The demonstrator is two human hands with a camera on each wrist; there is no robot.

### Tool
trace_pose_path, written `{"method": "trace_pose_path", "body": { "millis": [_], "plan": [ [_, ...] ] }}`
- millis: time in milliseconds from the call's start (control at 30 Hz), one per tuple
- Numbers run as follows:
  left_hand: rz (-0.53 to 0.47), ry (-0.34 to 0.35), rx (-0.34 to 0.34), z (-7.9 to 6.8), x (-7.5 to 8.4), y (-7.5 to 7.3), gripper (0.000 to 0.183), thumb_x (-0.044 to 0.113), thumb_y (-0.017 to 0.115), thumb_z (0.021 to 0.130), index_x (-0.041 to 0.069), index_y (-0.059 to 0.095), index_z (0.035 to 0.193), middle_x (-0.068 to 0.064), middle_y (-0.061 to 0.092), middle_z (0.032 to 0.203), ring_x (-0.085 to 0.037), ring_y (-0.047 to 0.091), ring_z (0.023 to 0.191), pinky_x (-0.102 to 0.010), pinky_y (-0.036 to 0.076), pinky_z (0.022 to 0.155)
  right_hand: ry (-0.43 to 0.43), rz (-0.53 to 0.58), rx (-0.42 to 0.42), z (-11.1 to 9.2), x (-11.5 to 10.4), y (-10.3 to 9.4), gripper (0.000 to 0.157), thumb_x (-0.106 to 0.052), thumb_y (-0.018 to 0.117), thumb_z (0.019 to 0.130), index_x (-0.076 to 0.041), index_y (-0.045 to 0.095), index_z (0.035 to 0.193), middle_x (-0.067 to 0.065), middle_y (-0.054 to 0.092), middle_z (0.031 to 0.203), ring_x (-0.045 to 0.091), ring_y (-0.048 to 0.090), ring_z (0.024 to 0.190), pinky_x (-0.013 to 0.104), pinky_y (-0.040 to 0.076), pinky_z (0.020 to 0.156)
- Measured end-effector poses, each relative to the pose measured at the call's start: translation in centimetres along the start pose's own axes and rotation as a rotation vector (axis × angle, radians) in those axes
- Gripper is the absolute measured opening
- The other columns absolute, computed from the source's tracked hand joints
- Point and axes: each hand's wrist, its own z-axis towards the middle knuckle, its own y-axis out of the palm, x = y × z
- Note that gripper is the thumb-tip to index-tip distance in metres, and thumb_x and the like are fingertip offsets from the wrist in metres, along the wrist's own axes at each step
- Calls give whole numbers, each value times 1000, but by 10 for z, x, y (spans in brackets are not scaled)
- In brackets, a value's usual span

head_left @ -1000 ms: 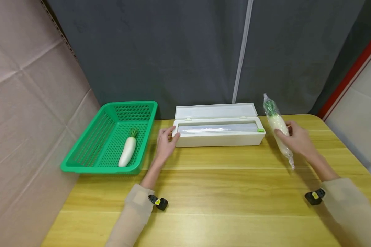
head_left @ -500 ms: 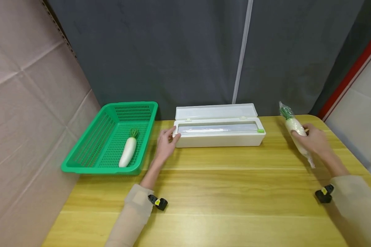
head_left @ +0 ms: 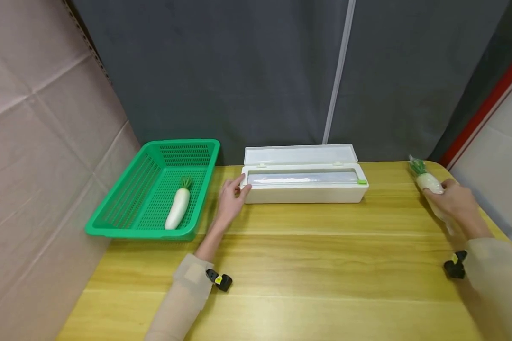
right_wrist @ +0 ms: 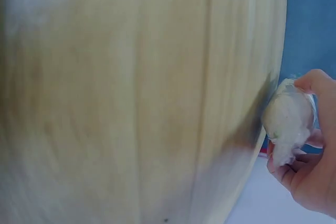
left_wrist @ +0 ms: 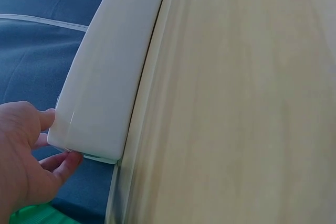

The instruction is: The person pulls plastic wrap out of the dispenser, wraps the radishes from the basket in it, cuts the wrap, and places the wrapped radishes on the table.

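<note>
At the right end of the table my right hand [head_left: 457,204] grips a white radish [head_left: 429,183] with green leaf stubs, wrapped in clear film. The right wrist view shows the wrapped radish [right_wrist: 287,116] end-on between thumb and fingers, close over the tabletop. My left hand [head_left: 230,201] holds the left end of a long white cling film box [head_left: 303,195], thumb and fingers at its corner. The box's lid [head_left: 300,154] is raised at the back, and the film roll [head_left: 303,177] shows through the opening. In the left wrist view, fingers [left_wrist: 68,163] touch the box's end.
A green plastic basket [head_left: 141,234] stands left of the left hand, with an unwrapped white radish [head_left: 177,208] inside. A small green slider [head_left: 361,182] sits at the box's right end. Behind the wooden table [head_left: 307,274] hangs a dark grey curtain [head_left: 239,76].
My right hand has carried the wrapped radish rightward and down toward the table's right end. The left hand stays at the box's left end.
</note>
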Motion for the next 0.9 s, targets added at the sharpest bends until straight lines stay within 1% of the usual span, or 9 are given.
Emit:
{"method": "trace_pose_path", "body": {
  "millis": [167,300,367,533,633,767,900],
  "plan": [
    [-8,3,8,0,1,1,47,19,69,98,2,58,140,-19,56,108,-32,59,96,-42,52,91,84,-4,-25,0,8,-1,78,-52,48,100,20,33,126,47,46,111,58,51,92,61,45,71],
    [-5,3,9,0,2,1,47,18,70,97,1,58,140,-19,56,107,-32,59,95,-41,53,90,116,-10,-29,1,9,-2,81,-54,46,100,20,32,128,47,42,114,60,48,97,64,43,76],
    [-6,0,6,-1,2,1,47,18,70,97,1,58,140,-19,56,108,-31,59,95,-40,53,91,111,-8,-30,1,10,-2,82,-56,45,100,20,32,129,47,42,115,60,48,97,65,43,77],
    [-6,0,7,-2,4,-1,47,17,70,97,0,58,140,-20,57,110,-32,59,96,-41,53,90,50,-25,-17,4,13,-3,84,-59,44,100,21,36,127,49,44,114,64,48,97,66,43,75],
    [-5,-1,7,-2,5,-1,47,15,69,97,-1,58,140,-21,57,111,-32,59,96,-41,53,90,30,-36,-14,6,14,-3,86,-61,43,100,21,38,126,50,44,114,65,48,97,66,43,74],
    [-3,-6,-3,-2,6,-2,47,16,69,98,0,57,140,-21,56,112,-32,59,97,-41,53,91,38,-36,-21,5,14,-4,88,-63,40,100,21,37,128,51,42,114,66,46,98,67,43,74],
    [-1,-17,-17,-1,6,-3,47,17,68,98,1,57,141,-20,56,112,-32,59,98,-40,53,91,42,-26,-33,4,11,-6,90,-63,37,101,22,34,131,51,38,115,67,44,100,68,42,76]
  ]
}}
